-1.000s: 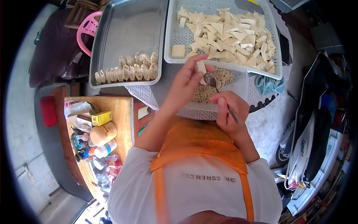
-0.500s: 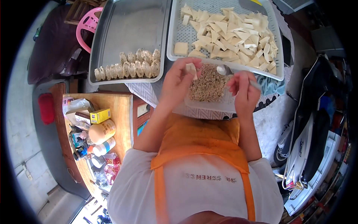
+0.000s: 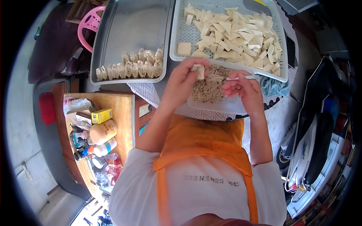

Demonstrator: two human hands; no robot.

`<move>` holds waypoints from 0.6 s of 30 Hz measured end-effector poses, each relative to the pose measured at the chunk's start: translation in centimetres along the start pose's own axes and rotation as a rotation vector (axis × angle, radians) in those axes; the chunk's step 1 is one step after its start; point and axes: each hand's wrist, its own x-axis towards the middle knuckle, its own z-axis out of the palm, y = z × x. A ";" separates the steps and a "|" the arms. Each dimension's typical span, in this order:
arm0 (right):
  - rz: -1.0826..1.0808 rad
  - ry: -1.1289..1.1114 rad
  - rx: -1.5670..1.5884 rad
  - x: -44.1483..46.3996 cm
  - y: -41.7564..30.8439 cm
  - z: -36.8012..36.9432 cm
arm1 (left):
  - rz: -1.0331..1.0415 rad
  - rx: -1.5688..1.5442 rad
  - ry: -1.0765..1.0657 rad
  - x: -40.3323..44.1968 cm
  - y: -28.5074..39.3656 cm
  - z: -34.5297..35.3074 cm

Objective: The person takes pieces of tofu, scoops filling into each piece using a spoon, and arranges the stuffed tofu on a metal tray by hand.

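My left hand (image 3: 179, 84) pinches a pale piece of tofu (image 3: 200, 71) between thumb and fingers, above the left side of a clear plastic tub (image 3: 222, 108). Crumbly brown minced filling (image 3: 206, 90) lies in the tub. A spoon (image 3: 252, 77) is in my right hand (image 3: 244, 92), its pale handle crossing the fingers over the tub's right side. The spoon's bowl cannot be made out clearly against the filling. Both hands are closed, a short way apart.
Ahead to the right, a perforated white tray (image 3: 181, 34) holds many cut tofu pieces (image 3: 233, 37) and a yellow-handled blade (image 3: 258, 4). A metal tray (image 3: 130, 28) at left carries rows of filled pieces (image 3: 130, 69). Bottles (image 3: 103, 132) and boxes crowd a wooden table (image 3: 124, 113).
My right hand has turned and the spoon has swung to lie nearly level, its bowl shifting left toward the filling. My left hand has tilted the tofu piece and moved slightly right.
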 end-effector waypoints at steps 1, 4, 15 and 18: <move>-0.039 0.009 0.050 -0.5 0.0 -0.2 | -0.001 0.019 -0.019 0.2 -0.1 0.2; -0.147 0.072 0.129 -1.9 -0.1 -0.4 | 0.072 0.144 -0.122 0.8 -0.8 1.4; -0.419 0.275 -0.576 -2.7 -0.3 3.6 | -0.194 -0.177 -0.151 0.5 -1.3 3.4; -0.462 0.267 -0.763 -1.9 -1.0 4.7 | -0.052 -0.051 -0.128 0.2 -2.4 4.7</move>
